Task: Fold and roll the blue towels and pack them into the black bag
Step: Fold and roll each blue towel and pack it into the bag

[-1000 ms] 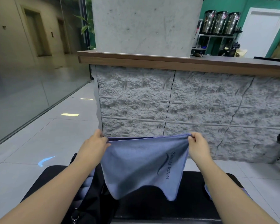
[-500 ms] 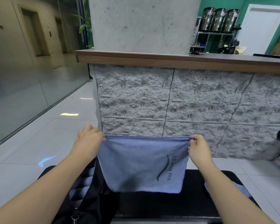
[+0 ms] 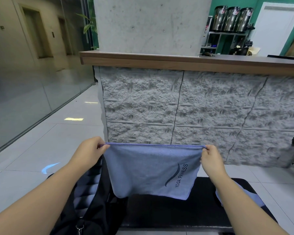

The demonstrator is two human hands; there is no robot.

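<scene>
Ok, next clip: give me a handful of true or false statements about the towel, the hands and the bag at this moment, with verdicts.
1. Both hands pinch the top corners of the blue towel, left hand and right hand. True.
2. The towel is already rolled into a tight cylinder. False: it hangs flat and spread between the hands.
3. The black bag sits at the left end of the black bench. True.
4. The towel lies flat on the wooden counter. False: it is held in the air, above the bench.
5. Another blue towel lies on the bench under the right forearm. True.
</scene>
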